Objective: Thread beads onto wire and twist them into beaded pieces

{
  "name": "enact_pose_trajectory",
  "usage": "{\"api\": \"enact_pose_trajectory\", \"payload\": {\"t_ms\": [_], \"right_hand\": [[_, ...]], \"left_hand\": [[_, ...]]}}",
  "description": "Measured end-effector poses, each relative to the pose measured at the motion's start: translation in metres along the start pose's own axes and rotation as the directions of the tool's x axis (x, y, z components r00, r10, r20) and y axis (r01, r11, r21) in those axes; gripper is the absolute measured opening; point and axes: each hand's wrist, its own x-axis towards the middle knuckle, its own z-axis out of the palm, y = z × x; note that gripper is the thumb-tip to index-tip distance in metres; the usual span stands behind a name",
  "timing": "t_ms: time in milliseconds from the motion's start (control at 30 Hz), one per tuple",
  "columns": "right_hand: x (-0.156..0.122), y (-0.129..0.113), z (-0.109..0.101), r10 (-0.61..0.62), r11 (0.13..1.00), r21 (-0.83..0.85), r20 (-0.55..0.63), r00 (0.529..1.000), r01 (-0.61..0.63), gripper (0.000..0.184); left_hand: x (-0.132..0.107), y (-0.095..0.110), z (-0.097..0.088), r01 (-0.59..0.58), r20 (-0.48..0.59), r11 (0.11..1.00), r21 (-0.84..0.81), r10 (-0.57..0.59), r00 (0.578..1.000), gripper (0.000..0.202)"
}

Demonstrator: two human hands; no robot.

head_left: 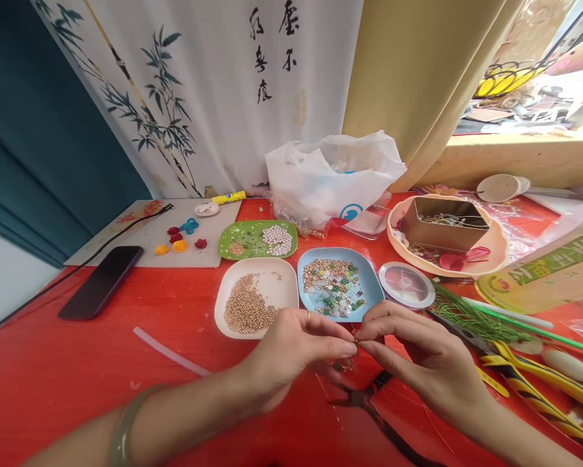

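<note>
My left hand [305, 344] and my right hand [417, 344] meet fingertip to fingertip in front of the blue tray, each closed in a pinch. A tiny gold-coloured piece shows between the fingertips, too small to name. Just below them are some small green beads [340, 366], partly hidden by my left fingers. Under my hands, a pair of dark-handled pliers [364, 399] lies on the red table. The blue tray [305, 305] holds gold, green and white beads with pins. Beside it, the cream tray [286, 292] has many small gold beads.
A green tray [227, 243] with pearly beads lies behind, near a white plastic bag [320, 175]. At right are a peach basin [498, 259] with a metal box, a round clear lid [406, 285], green wires [476, 314] and yellow-black pliers [539, 389]. A phone [101, 282] rests at left.
</note>
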Motion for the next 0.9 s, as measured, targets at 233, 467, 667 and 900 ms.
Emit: {"api": "enact_pose_trajectory", "payload": {"t_ms": [233, 467, 667, 900], "right_hand": [[-0.0003, -0.0013, -0.0004, -0.153, 0.98, -0.136, -0.034, 0.988, 0.147, 0.014], [-0.004, -0.0038, 0.0013, -0.322, 0.906, -0.308, -0.055, 0.945, 0.291, 0.022], [-0.0022, -0.0037, 0.0003, -0.295, 0.922, -0.274, -0.038, 0.955, 0.274, 0.021], [-0.0051, -0.0019, -0.0005, -0.348, 0.875, -0.365, -0.021, 0.937, 0.317, 0.024]], "left_hand": [[0.0027, -0.0011, -0.0007, 0.018, -0.023, 1.0, 0.024, -0.018, 1.0, 0.018], [0.0029, -0.0007, -0.0014, 0.0, -0.043, 1.0, 0.024, 0.001, 0.999, 0.014], [0.0029, -0.0006, -0.0014, 0.002, -0.041, 1.0, 0.014, -0.001, 0.999, 0.013], [0.004, -0.0029, -0.0023, 0.0, -0.046, 1.0, 0.009, 0.0, 0.999, 0.016]]}}
